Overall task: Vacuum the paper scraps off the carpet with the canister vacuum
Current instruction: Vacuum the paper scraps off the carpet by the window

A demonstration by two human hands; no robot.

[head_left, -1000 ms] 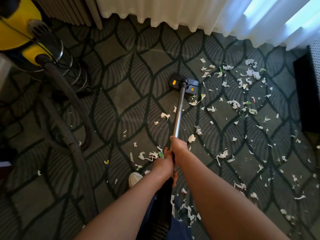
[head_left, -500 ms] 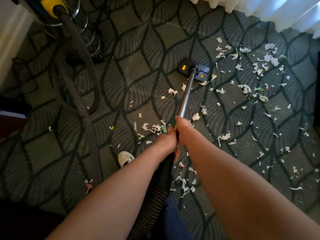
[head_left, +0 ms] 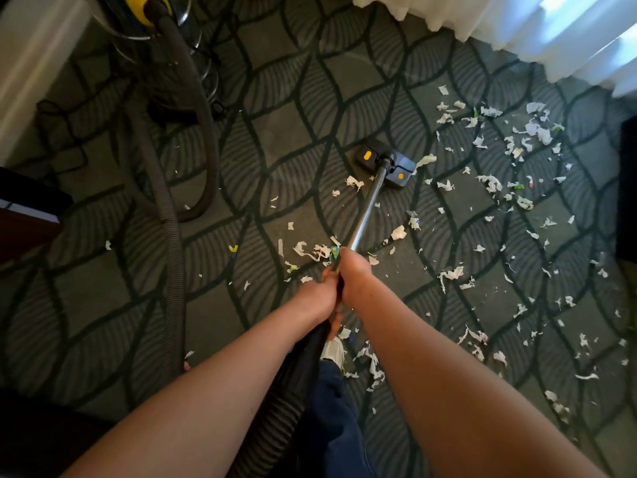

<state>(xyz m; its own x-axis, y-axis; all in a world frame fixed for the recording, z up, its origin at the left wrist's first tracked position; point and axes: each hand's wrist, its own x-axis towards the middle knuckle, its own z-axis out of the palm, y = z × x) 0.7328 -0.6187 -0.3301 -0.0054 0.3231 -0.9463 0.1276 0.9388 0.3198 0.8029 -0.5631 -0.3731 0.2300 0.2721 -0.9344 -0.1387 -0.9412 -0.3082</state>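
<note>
Vacuum wand (head_left: pixel 365 208) | upper end gripped, fingers (head_left: pixel 335 316) curled round: left hand (head_left: pixel 315 294), right hand (head_left: pixel 355 274)

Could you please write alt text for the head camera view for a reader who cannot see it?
The right hand and left hand grip a vacuum wand whose floor head rests on patterned carpet strewn with paper scraps. A hose leads to the yellow canister, top left.

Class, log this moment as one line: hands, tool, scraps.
hands: left hand and right hand grip wand | floor head: on carpet | paper scraps: many uncollected, mostly right of floor head
</note>
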